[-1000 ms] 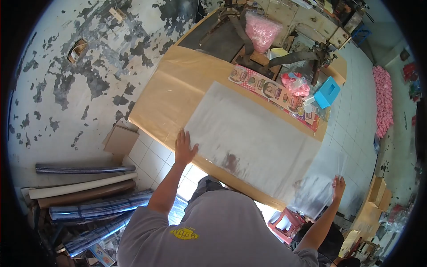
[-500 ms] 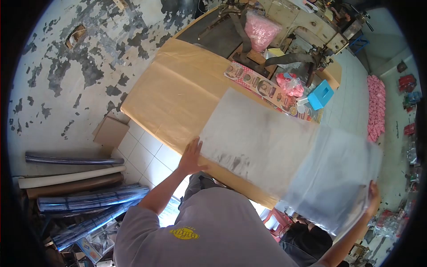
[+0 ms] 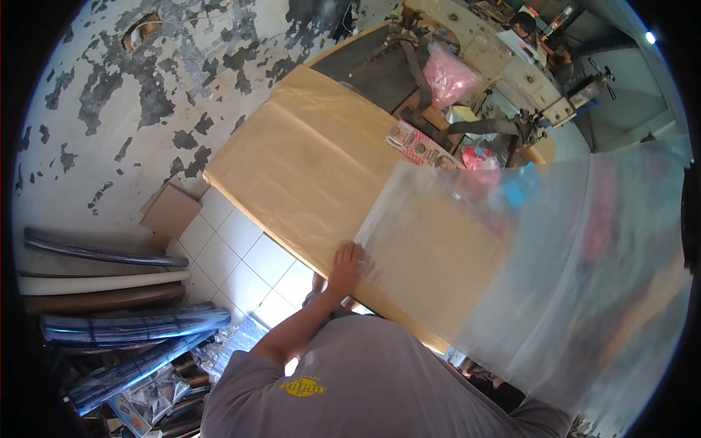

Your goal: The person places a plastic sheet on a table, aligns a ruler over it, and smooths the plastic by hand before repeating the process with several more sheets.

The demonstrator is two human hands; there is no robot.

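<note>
A clear plastic sheet (image 3: pixel 445 248) lies over brown paper (image 3: pixel 299 153) on the table, and its right part is raised in the air. My left hand (image 3: pixel 346 269) rests with its fingers flat at the sheet's near left corner, by the table edge. At the far right, my right hand (image 3: pixel 673 274) is blurred behind the lifted plastic. It holds up that end of the sheet, though its separate fingers cannot be made out.
Behind the sheet stands a machine (image 3: pixel 489 51) with a pink bag (image 3: pixel 449 75). A printed cardboard strip (image 3: pixel 420 144) and a blue box (image 3: pixel 520 187) lie nearby, the box seen through the plastic. Rolls of material (image 3: pixel 139 325) are stacked at lower left, beside a peeling wall (image 3: pixel 146 95).
My right hand has moved up and outward to the right, lifting the sheet's right end. My left hand appears slightly farther right and lower, and the view has shifted.
</note>
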